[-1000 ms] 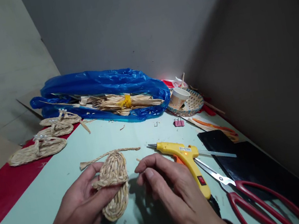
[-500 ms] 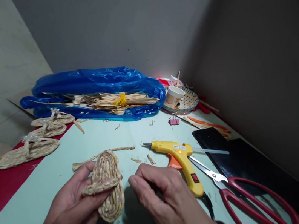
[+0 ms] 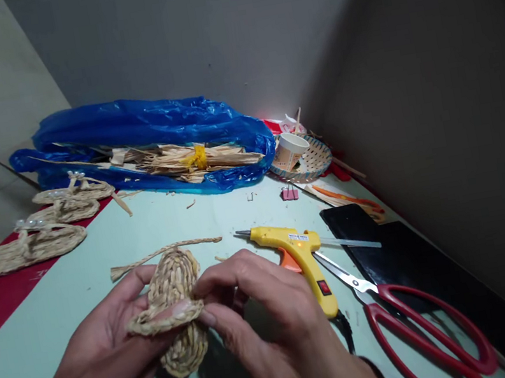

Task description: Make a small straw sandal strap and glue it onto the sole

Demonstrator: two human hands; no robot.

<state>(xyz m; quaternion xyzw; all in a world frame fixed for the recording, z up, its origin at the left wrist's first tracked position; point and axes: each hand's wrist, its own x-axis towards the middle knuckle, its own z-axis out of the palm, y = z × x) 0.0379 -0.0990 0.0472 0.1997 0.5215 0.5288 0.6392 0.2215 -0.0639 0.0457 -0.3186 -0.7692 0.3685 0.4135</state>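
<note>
A small woven straw sandal, its sole upright, is held in my left hand; the thumb lies under the braided strap that crosses the sole. My right hand pinches the strap's right end at the sole's edge, between thumb and index finger. Behind the sandal a thin braided cord lies on the pale green table. A yellow glue gun with an orange trigger lies just beyond my right hand, its nozzle to the left.
Red-handled scissors and a black flat object lie at right. Behind are a blue plastic bag with a straw bundle, a basket with a paper cup, and a pink clip. Finished-looking straw sandals sit at left.
My right hand has moved left to the sandal and taken hold of the strap's right end. The strap now stands farther off the sole. The view has shifted slightly.
</note>
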